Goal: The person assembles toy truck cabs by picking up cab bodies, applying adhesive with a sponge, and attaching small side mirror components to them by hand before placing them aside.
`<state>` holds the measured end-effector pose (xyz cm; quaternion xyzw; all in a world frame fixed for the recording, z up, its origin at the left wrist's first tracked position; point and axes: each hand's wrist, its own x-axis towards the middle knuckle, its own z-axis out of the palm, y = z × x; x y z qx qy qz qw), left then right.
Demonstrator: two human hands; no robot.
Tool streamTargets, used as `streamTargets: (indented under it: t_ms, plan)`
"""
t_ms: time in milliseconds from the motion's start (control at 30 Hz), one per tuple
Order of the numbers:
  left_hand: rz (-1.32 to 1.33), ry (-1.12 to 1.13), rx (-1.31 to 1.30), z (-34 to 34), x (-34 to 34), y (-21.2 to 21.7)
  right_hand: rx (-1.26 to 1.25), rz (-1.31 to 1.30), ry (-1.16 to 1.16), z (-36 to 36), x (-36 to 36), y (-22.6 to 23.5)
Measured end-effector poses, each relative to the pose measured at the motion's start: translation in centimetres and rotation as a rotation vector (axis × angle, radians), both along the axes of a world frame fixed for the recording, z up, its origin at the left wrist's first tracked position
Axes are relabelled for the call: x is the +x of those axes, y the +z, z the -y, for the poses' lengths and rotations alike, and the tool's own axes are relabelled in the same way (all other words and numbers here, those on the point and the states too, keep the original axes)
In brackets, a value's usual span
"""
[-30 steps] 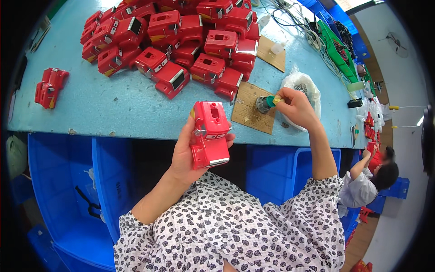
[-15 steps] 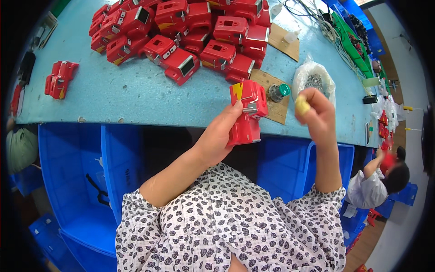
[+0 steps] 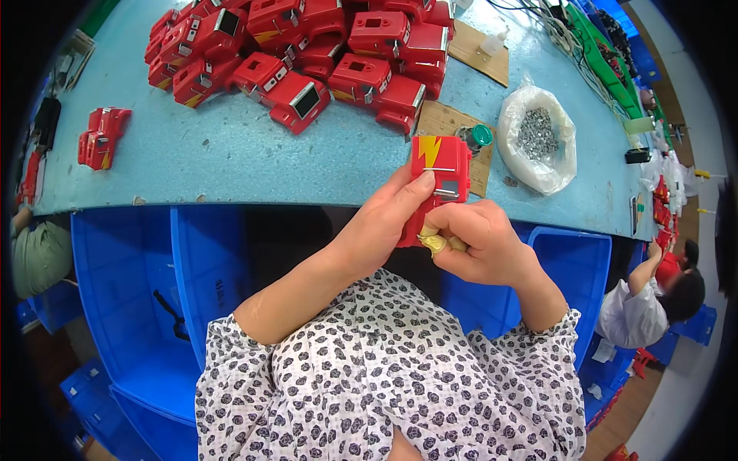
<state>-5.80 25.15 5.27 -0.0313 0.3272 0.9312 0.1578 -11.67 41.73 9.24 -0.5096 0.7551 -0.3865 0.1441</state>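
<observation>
My left hand (image 3: 388, 215) is wrapped round a red toy truck body (image 3: 452, 157) with a yellow lightning mark, held over the table's near edge. Its thumb lies on the side of the body by a silver strip. My right hand (image 3: 484, 242) is closed, its fingertips against the lower part of the body. A crumpled yellow piece (image 3: 433, 240), cloth-like or a finger covering, shows at those fingertips; I cannot tell which. My right hand hides the lower part of the truck body there.
Many red truck bodies (image 3: 300, 100) are heaped at the back; one truck body (image 3: 102, 138) stands apart at left. Right of my hands are a green-capped jar (image 3: 480, 137) on cardboard (image 3: 446, 121) and a bag of small metal parts (image 3: 536, 138). Blue bins (image 3: 127, 292) stand below the table edge.
My right hand has come left and down from beside the bag onto the truck body, bringing the yellow piece. My left hand and the truck body have shifted slightly right.
</observation>
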Motion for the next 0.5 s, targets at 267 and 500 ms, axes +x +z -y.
streamTargets:
  t_ms: [267, 500]
  plan:
    - [0.036, 0.078, -0.078, 0.1, 0.0, -0.6, -0.084, -0.122, -0.077, 1.2, 0.9, -1.5]
    - [0.196, 0.113, 0.251, 0.3, 0.6, -1.2, -0.124, -0.302, -0.207, 2.4, 2.5, -0.5]
